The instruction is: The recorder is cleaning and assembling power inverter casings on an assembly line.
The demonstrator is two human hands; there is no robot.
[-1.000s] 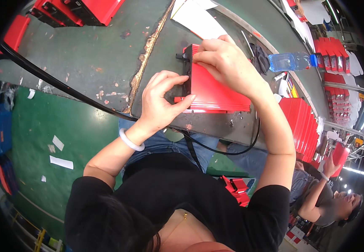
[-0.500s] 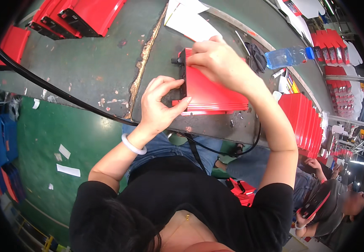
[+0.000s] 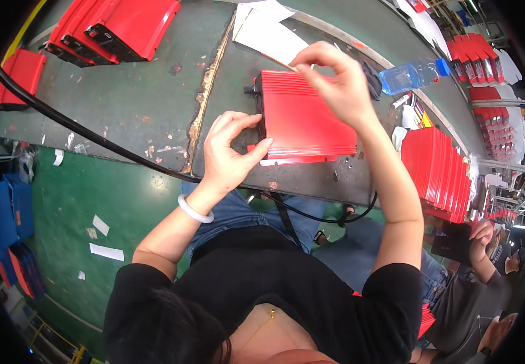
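On my feed, a ribbed red metal casing [image 3: 306, 118] lies flat near the front edge of the worn grey-green workbench [image 3: 135, 103]. White paper sheets [image 3: 268, 30] sit just beyond it, stacked red casings [image 3: 117, 24] at far left, a clear plastic bottle [image 3: 411, 74] at right. My left hand [image 3: 229, 151] curls partly open, fingertips touching the casing's left end. My right hand [image 3: 335, 82] hovers above it, fingers pinched together; whether they hold anything, I cannot tell.
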